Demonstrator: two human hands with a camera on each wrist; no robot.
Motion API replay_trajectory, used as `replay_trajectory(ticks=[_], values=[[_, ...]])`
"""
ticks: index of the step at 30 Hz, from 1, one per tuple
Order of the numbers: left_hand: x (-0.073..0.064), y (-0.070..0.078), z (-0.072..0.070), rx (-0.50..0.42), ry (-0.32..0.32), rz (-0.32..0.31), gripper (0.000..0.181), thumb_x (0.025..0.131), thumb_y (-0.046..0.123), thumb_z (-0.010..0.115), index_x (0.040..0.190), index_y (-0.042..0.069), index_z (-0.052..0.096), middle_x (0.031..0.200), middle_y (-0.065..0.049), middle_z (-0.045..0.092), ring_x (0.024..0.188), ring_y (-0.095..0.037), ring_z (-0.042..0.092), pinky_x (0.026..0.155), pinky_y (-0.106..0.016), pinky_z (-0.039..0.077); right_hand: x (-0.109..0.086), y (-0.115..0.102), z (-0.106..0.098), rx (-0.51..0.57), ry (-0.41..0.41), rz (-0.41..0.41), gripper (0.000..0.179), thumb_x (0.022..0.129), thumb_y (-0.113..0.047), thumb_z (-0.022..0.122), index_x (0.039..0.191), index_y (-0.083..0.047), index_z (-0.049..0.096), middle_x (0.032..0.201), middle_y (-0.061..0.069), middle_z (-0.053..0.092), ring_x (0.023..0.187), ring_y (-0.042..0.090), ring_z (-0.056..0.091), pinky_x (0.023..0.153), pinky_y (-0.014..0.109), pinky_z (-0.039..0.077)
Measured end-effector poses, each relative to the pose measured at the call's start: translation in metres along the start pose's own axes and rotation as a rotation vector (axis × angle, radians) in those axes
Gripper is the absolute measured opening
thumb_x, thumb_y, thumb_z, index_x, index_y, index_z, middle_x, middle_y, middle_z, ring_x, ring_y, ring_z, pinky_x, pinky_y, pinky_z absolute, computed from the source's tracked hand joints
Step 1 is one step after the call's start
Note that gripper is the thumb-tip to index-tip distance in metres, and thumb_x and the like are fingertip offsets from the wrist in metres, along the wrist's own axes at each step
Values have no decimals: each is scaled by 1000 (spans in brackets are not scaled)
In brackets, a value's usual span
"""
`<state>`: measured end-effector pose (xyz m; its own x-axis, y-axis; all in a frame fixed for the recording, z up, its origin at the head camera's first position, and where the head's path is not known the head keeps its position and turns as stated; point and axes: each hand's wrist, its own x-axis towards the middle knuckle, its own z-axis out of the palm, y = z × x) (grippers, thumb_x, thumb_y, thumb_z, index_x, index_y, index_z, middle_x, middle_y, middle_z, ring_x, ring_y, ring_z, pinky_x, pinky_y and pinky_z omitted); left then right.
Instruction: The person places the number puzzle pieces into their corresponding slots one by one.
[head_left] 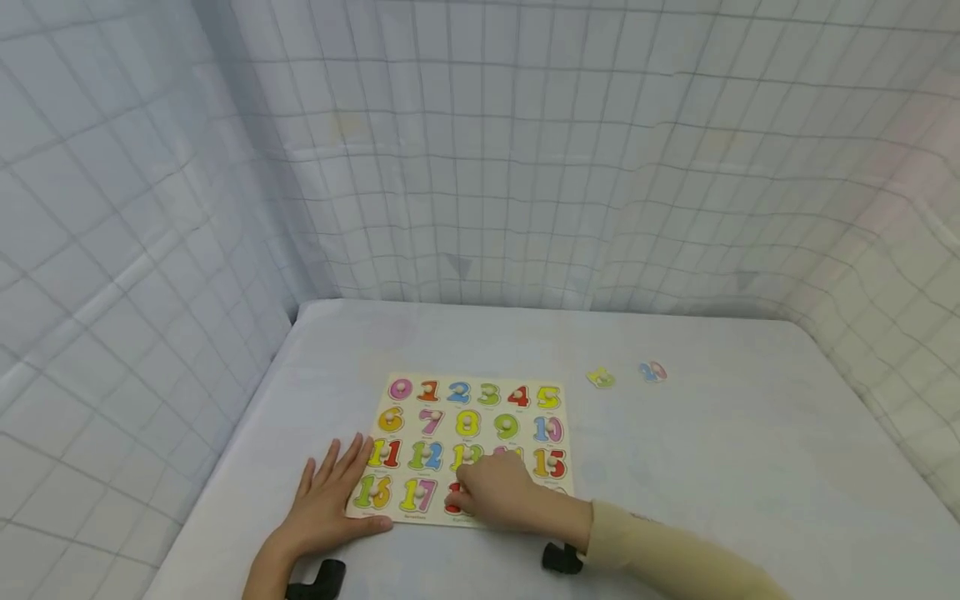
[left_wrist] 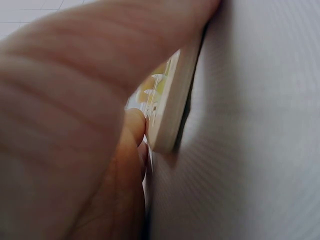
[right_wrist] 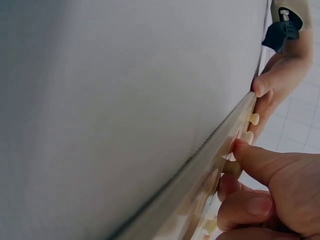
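Note:
A wooden number puzzle board with knobbed, colourful number pieces lies flat on the table. At its lower left corner rests my left hand, fingers spread along the left edge and thumb by the near edge. In the left wrist view, the board's pale side edge shows beyond the hand. My right hand is over the bottom row and partly covers a red number piece. From the right wrist view, its thumb and curled index finger pinch a small wooden knob on the board. Neighbouring pieces are hidden beneath this hand.
Two loose number pieces lie right of the board: a yellow-green one and a blue-and-pink one. A white cloth covers the table. White gridded curtains stand behind and at both sides.

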<state>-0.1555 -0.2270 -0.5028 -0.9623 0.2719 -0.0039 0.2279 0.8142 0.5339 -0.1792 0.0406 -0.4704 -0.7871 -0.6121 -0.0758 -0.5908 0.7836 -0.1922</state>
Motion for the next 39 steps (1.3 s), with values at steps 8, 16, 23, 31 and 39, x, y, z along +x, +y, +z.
replay_trajectory(ticks=[8,16,23,31,39], values=[[2,1,2,6,-17,-20,114,65,66,72,151,9,25,155,-15,18,141,-40,0,106,-60,-8,-1,4,3,1,-9,17,41,90,-50,59,63,-21,47,50,-10,40,45,6,36,47,25,26],[1,3,2,-10,-15,-24,114,64,66,73,151,9,26,155,-15,19,141,-40,1,106,-60,-8,-5,22,-1,85,-18,17,36,87,-54,60,71,-24,48,51,-11,41,45,6,37,45,24,27],[2,1,2,-8,-3,-19,114,64,66,73,151,9,26,155,-15,19,141,-40,1,106,-59,-8,0,88,-28,225,196,209,29,92,-46,58,87,-18,55,51,-7,42,42,8,38,42,23,28],[1,0,1,-4,-15,-25,114,65,65,73,151,9,25,155,-15,18,141,-41,0,106,-60,-8,-2,174,-44,107,229,564,46,94,-42,55,109,1,50,71,9,56,51,21,48,44,32,39],[2,1,0,-1,-15,-28,114,65,65,73,151,9,25,155,-15,18,141,-41,1,106,-60,-8,-9,213,-50,63,166,688,53,96,-40,50,107,11,45,78,20,57,62,33,56,56,45,46]])
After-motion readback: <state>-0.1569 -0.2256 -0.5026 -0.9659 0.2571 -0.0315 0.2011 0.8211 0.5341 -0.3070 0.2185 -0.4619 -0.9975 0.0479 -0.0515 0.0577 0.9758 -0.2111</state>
